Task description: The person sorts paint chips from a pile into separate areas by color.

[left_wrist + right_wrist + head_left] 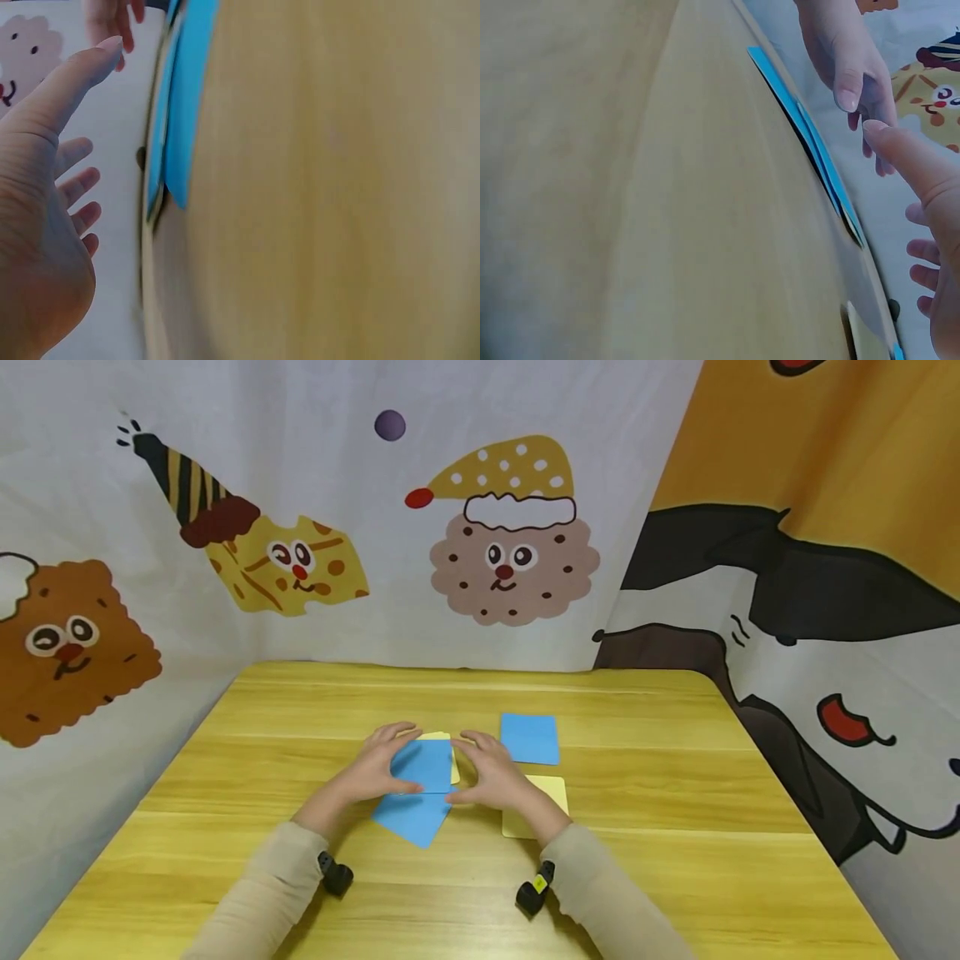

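Both hands are held over a small pile of square paper cards, one at each side. My left hand (369, 767) is at the left edge of the upper blue card (423, 768), its thumb and fingers spread. Facing it, the right hand (489, 772) has its thumb and fingers apart in the same way. Between the hands no card shows in the wrist views; the left hand (37, 210) and right hand (941, 217) are raised over the pile. A lower blue card (414, 820) lies turned at an angle, and a yellow card (454, 768) peeks out behind.
Right of the pile, another blue card (531, 739) lies on the wooden table (675, 810). In front of it is a yellow card (551, 789), partly hidden by the right wrist. A cartoon-print cloth (337, 460) hangs behind the table.
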{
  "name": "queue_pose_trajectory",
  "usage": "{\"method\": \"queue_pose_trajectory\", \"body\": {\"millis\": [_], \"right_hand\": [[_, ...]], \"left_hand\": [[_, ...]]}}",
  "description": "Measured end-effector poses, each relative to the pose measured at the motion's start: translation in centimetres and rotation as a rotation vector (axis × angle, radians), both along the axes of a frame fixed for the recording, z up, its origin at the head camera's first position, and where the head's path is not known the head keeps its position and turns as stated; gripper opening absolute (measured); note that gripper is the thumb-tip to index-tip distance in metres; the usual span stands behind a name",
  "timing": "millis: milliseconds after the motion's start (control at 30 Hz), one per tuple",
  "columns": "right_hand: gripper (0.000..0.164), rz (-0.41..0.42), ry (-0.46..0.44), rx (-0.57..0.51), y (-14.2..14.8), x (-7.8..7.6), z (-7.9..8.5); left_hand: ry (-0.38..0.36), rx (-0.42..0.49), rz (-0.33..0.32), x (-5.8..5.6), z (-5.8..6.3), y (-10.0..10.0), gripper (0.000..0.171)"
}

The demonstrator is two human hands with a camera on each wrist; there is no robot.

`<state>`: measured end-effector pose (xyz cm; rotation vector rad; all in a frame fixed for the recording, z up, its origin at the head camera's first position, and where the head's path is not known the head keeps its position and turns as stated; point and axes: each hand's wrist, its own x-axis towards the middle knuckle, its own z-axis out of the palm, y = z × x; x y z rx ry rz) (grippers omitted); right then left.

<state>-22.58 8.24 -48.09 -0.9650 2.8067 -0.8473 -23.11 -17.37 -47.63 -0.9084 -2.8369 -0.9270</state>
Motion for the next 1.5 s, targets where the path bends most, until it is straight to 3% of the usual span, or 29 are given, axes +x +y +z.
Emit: {"method": "queue_pose_trajectory", "body": {"millis": [467, 900, 1133, 1500], "right_hand": [[0.096, 0.003, -0.050, 0.066, -2.0, -1.2, -0.9], [0.094, -0.006, -0.068, 0.139, -2.1, -2.1, -1.7], [0.092, -0.012, -0.054, 0.150, -2.2, -2.2, -2.0], [0.089, -0.013, -0.057, 0.122, -2.1, -2.0, -1.2]], "left_hand": [[-0.057, -0.072, -0.012, -0.2, -0.8, -1.8, 0.097], [-0.062, -0.142, -0.009, -0.5, -1.6, -2.5, 0.097], [-0.070, -0.144, -0.007, -0.4, -1.3, -2.5, 0.095], [-0.018, -0.141, -0.001, -0.4, -1.0, -2.5, 0.094]]}}
